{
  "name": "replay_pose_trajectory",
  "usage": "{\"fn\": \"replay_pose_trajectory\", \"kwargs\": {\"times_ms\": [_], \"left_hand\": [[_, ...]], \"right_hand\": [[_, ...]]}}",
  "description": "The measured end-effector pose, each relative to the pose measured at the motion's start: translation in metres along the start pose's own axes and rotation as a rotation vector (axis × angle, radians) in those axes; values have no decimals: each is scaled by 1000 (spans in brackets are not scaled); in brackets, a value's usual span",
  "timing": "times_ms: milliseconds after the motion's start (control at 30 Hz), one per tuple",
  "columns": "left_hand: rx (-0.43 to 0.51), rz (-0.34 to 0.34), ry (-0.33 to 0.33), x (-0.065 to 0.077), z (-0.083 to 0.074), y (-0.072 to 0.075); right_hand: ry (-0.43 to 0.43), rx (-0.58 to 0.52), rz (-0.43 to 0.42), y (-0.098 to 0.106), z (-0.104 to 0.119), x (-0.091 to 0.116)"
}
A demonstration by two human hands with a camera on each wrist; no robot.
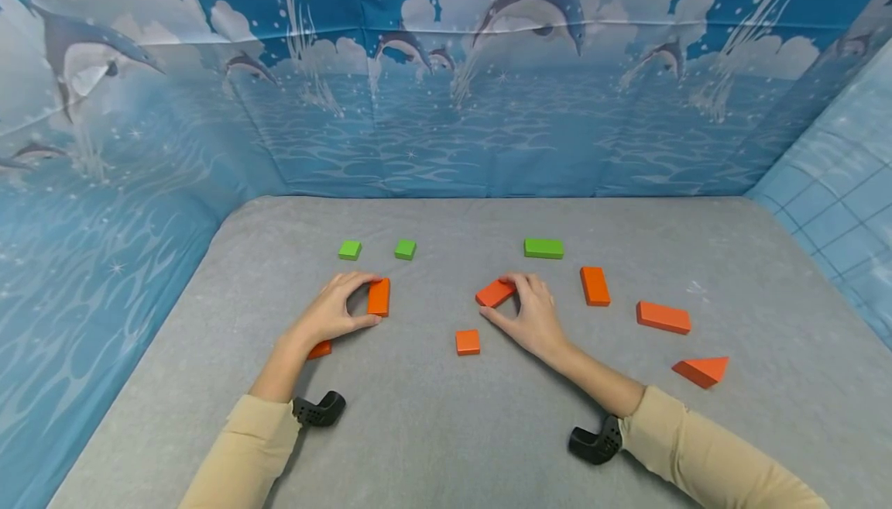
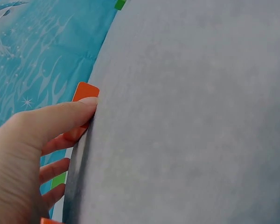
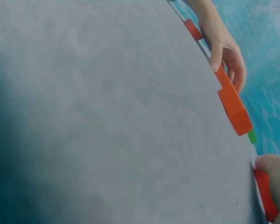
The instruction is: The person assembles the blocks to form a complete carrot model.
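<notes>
My left hand (image 1: 337, 309) pinches an upright-lying orange rectangular block (image 1: 379, 297) between thumb and fingertips. In the left wrist view the thumb presses on the orange block (image 2: 86, 90). Partly hidden under that hand's wrist lies another orange block (image 1: 320, 349). On the right, my right hand (image 1: 533, 315) pinches a red-orange rectangular block (image 1: 495, 293), turned at a slant, between thumb and fingers. In the right wrist view part of this red-orange block (image 3: 265, 193) shows beside the thumb. A small orange square block (image 1: 468, 342) lies between the two hands, nearer the front.
Two small green blocks (image 1: 350, 250) and a longer green block (image 1: 543, 249) lie farther back. To the right are an orange block (image 1: 595, 287), a red-orange block (image 1: 663, 318) and a triangular block (image 1: 701, 371). Blue dolphin-print cloth (image 1: 446, 122) surrounds the grey table (image 1: 432, 431).
</notes>
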State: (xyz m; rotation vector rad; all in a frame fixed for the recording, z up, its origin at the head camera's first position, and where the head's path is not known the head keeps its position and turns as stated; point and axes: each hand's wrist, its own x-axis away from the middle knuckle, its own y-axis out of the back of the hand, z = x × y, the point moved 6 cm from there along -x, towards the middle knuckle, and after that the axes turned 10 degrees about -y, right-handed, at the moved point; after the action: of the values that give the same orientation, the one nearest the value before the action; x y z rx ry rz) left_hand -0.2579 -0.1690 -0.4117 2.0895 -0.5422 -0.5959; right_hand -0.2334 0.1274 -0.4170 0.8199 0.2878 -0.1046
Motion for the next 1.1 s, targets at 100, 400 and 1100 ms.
{"fn": "replay_pose_trajectory", "kwargs": {"times_ms": [100, 400, 1100], "left_hand": [[-2, 4, 8, 0, 1, 0], [6, 1, 11, 0, 1, 0], [12, -56, -15, -23, -14, -6]], "right_hand": [[22, -30, 25, 1, 0, -3], [229, -208, 341, 13, -7, -25], [159, -179, 550, 10, -18, -24]]}}
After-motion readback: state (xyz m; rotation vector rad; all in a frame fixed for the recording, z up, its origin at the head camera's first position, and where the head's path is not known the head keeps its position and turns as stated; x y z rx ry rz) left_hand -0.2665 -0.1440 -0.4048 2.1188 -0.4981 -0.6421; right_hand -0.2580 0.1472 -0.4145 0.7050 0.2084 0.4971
